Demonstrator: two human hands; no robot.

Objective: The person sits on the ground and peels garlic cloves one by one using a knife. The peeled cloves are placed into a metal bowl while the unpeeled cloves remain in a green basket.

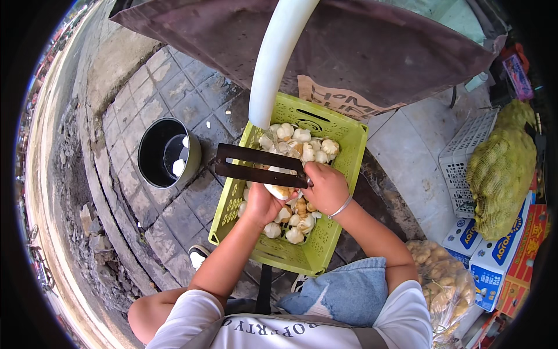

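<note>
A dark, flat metal peeler (261,165) with a long slot lies across the middle of the view. Its handle end is in my right hand (327,185), which wears a thin bracelet. Below the blade, my left hand (266,205) holds a whitish root or bulb (279,191) with brown patches, partly hidden by the blade. Both hands are over a yellow-green plastic crate (322,253). Pale, garlic-like bulbs (305,223) with brownish spots fill much of it. Some clear plastic (283,146) lies among the bulbs near the far side.
Left of the crate stands a dark bucket (195,150) with white pieces inside. A white curved tube (279,56) hangs over the crate's far end, before a dark cloth (370,48). Rightward are a grey basket (453,165), a mesh sack (501,174), boxes (488,270) and a bulging clear bag (444,279).
</note>
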